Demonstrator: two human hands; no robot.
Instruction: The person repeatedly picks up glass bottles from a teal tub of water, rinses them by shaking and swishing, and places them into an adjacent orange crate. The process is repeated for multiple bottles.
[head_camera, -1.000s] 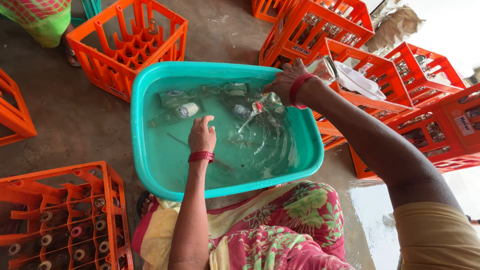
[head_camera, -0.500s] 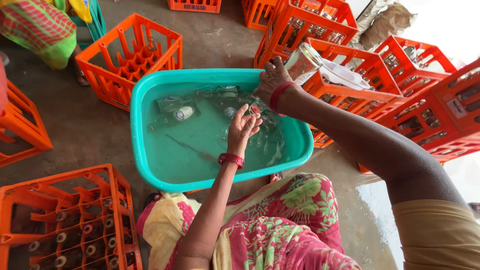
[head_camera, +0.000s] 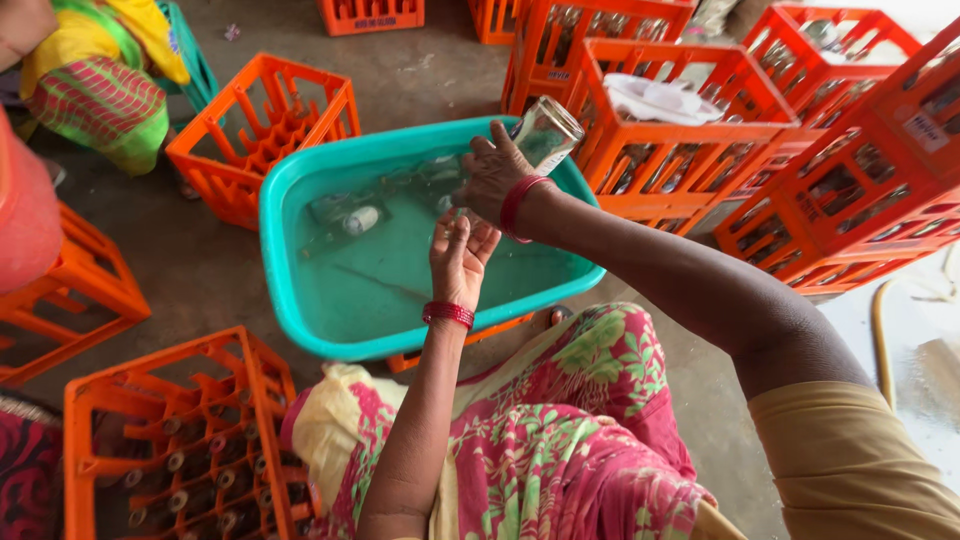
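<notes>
Orange crates (head_camera: 680, 130) ring the water tub (head_camera: 300, 300); right hand (head_camera: 492, 178) grips a tilted glass bottle (head_camera: 545, 132), base up-right, above the open left hand (head_camera: 460, 258).

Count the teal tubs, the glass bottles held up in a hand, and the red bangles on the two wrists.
Teal tub: 1
Glass bottle, in the right hand: 1
Red bangles: 2, one on each wrist
Total: 4
</notes>
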